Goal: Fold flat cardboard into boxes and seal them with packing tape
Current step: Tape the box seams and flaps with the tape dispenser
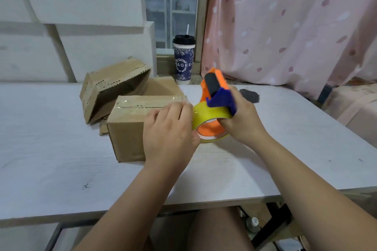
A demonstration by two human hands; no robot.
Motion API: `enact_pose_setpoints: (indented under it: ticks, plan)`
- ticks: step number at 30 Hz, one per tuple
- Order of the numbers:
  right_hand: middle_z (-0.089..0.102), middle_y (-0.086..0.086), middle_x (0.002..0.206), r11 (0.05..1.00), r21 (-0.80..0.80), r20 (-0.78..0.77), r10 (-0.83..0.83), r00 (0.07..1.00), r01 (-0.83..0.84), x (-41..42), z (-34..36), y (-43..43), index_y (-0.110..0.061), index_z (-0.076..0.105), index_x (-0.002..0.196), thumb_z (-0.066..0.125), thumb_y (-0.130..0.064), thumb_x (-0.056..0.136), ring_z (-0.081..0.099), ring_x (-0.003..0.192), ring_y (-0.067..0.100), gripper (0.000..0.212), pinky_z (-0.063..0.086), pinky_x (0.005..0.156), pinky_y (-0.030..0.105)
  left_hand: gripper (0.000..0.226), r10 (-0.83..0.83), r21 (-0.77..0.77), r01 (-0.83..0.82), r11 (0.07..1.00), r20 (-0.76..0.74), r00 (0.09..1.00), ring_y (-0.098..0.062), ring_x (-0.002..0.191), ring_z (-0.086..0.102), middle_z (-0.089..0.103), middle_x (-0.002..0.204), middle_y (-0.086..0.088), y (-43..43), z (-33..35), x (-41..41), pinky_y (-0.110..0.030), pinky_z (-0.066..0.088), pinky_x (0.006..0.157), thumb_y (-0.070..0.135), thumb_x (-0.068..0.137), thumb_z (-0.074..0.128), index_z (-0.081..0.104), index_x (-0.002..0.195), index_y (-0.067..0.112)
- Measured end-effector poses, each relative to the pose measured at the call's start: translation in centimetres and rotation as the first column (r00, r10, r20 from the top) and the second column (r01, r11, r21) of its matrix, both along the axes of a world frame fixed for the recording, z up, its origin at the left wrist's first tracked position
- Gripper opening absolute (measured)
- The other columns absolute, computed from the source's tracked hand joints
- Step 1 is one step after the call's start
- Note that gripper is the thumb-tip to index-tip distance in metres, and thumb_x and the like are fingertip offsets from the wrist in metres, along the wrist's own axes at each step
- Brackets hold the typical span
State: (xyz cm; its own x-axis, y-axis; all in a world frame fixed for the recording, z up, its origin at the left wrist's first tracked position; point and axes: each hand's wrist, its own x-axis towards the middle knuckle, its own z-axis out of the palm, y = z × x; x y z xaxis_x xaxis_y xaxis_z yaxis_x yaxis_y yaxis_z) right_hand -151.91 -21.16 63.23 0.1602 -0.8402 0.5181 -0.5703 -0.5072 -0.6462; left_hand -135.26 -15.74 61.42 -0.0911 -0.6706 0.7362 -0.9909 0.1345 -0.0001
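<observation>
A closed brown cardboard box [127, 126] stands on the white table [51, 159], with clear tape along its top seam. My left hand [168, 132] rests against the box's right end, fingers laid over the top edge beside the tape roll. My right hand [242, 117] grips an orange and blue tape dispenser [216, 96] holding a yellowish tape roll [210, 116], held just right of the box. Behind it, a second box [114, 85] lies tilted on its side, and a flat cardboard piece [161, 86] lies at the back.
A lidded paper cup [183, 61] with a straw stands on the sill behind the table. A dark grey patch [250, 94] lies right of the dispenser. Pink curtain hangs at right; white foam blocks stack at left. The table's front edge is near my knees.
</observation>
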Motion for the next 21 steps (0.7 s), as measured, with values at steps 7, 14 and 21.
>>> enact_pose_setpoints:
  ticks: [7, 14, 21]
  plan:
    - [0.049, -0.019, 0.082, 0.997, 0.074, 0.1, -0.031, 0.995, 0.024, -1.3, 0.8, -0.1, -0.03, 0.043, 0.116, 0.058, 0.009, 0.075, 0.048, 0.064, 0.01, 0.059, 0.047, 0.056, 0.015, 0.042, 0.004, -0.032, -0.006, 0.999, -0.052, 0.999, -0.02, 0.081, 0.061, 0.065, 0.091, 0.003, 0.7, -0.3, 1.3, -0.031, 0.031, 0.081, 0.028, 0.063, 0.063, 0.066, 0.103, 0.016]
    - [0.058, 0.001, 0.108, 1.0, 0.005, -0.214, 0.006, 0.977, -0.005, -1.6, -0.6, 0.3, -0.016, 0.049, 0.126, 0.053, 0.003, 0.072, 0.045, 0.089, 0.013, 0.058, 0.031, 0.07, 0.018, 0.05, 0.021, -0.041, -0.023, 0.999, -0.063, 0.998, -0.02, 0.083, 0.061, 0.066, 0.09, 0.003, 0.8, -0.3, 2.2, -0.031, 0.031, 0.082, 0.028, 0.064, 0.062, 0.063, 0.111, 0.014]
    - [0.053, -0.018, 0.078, 0.998, 0.042, -0.078, -0.032, 0.996, 0.035, -2.1, 1.1, 1.1, -0.022, 0.051, 0.121, 0.053, 0.011, 0.072, 0.05, 0.073, 0.005, 0.06, 0.036, 0.057, 0.011, 0.039, 0.071, -0.127, -0.081, 0.989, -0.084, 0.994, -0.022, 0.085, 0.062, 0.067, 0.095, 0.002, 1.0, -1.0, 2.8, -0.035, 0.033, 0.083, 0.02, 0.064, 0.064, 0.066, 0.103, 0.015]
